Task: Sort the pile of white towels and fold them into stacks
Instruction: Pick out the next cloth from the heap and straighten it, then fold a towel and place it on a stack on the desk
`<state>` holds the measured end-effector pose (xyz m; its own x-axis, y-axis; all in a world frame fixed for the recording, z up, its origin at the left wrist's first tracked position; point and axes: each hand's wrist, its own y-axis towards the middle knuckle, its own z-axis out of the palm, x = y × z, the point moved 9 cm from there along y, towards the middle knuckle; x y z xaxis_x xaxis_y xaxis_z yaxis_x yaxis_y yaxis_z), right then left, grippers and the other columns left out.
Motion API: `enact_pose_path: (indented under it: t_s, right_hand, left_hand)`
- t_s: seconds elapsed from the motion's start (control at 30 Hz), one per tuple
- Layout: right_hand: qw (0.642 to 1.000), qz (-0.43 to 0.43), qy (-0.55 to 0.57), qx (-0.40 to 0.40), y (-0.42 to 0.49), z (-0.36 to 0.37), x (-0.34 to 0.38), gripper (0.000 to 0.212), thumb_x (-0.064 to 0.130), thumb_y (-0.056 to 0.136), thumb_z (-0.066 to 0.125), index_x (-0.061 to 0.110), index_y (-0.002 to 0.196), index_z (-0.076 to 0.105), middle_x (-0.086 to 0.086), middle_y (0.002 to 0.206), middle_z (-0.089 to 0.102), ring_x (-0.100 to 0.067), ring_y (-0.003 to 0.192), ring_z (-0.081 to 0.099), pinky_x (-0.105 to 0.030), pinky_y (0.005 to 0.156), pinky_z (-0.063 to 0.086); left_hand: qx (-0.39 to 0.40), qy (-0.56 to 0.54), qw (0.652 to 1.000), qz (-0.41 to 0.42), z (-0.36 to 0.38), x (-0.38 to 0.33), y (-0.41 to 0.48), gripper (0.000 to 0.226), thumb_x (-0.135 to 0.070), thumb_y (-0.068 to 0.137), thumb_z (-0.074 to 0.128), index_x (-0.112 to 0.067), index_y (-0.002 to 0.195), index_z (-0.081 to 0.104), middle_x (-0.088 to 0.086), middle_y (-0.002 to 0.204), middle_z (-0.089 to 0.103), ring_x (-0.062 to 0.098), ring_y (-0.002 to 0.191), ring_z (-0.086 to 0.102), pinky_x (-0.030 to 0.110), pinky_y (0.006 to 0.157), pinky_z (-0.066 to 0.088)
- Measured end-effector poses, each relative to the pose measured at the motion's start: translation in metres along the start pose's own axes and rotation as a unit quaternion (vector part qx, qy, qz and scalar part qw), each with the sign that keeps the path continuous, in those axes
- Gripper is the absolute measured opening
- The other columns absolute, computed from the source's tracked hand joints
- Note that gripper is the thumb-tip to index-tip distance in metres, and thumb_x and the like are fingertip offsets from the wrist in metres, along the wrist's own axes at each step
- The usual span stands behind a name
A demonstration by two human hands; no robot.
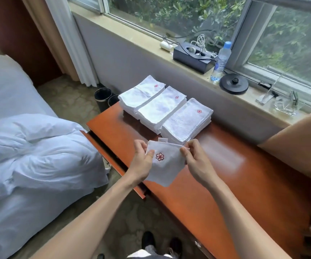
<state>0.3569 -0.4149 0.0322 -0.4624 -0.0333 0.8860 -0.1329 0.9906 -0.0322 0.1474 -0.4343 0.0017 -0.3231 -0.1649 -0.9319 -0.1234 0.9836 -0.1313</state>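
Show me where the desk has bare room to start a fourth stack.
Bare wood runs from the nearest stack rightward to the desk's near end, along the wall. A narrow strip lies between the stacks and the desk's left edge. The far end is crowded by three stacks; the windowsill holds a black box, bottle and kettle base.

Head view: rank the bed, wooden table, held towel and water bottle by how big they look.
The bed and wooden table: about alike, both cut off by the frame.
Then the held towel, enlarged by nearness to the camera.
Smallest: water bottle.
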Motion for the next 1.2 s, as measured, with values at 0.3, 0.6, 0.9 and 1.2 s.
enact_pose_path:
  t_s: [0.3, 0.6, 0.9, 1.2]
  right_hand:
    - [0.998, -0.025, 0.054, 0.021, 0.045, 0.064, 0.010, 0.016, 0.030, 0.105, 0.056, 0.034, 0.090, 0.051, 0.009, 0.074, 0.060, -0.013, 0.065, 0.058, -0.051, 0.069, 0.053]
    - [0.999, 0.000, 0.051, -0.018, 0.119, 0.135, 0.047, 0.010, 0.031, 0.103, 0.050, 0.030, 0.093, 0.050, 0.011, 0.058, 0.052, -0.013, 0.049, 0.048, -0.027, 0.050, 0.041]
    - [0.991, 0.033, 0.058, -0.113, 0.174, 0.163, 0.094, 0.018, 0.019, 0.105, 0.058, 0.030, 0.092, 0.056, 0.001, 0.086, 0.065, -0.018, 0.077, 0.066, -0.028, 0.069, 0.057]
    - [0.974, 0.024, 0.086, -0.207, 0.213, 0.104, 0.096, 0.019, 0.020, 0.102, 0.063, 0.037, 0.094, 0.061, 0.007, 0.086, 0.067, -0.011, 0.078, 0.064, -0.029, 0.061, 0.060]
  left_hand:
    - [-0.070, 0.062, 0.995, 0.031, -0.074, 0.005, 0.019, 0.030, -0.003, 0.092, 0.042, -0.029, 0.081, 0.053, -0.009, 0.081, 0.060, 0.001, 0.073, 0.051, 0.015, 0.065, 0.041]
    - [-0.034, -0.012, 0.998, 0.055, -0.156, 0.031, 0.117, 0.036, 0.000, 0.095, 0.057, -0.030, 0.080, 0.070, -0.012, 0.082, 0.070, 0.012, 0.072, 0.057, 0.019, 0.067, 0.044]
    - [0.060, -0.039, 0.993, 0.095, -0.207, 0.021, 0.221, 0.034, 0.001, 0.096, 0.058, -0.028, 0.095, 0.075, -0.017, 0.096, 0.076, 0.003, 0.095, 0.069, 0.016, 0.085, 0.051]
    - [0.151, -0.012, 0.977, 0.151, -0.165, -0.035, 0.285, 0.041, 0.007, 0.096, 0.050, -0.021, 0.112, 0.076, -0.014, 0.116, 0.074, 0.000, 0.101, 0.067, 0.021, 0.088, 0.054]
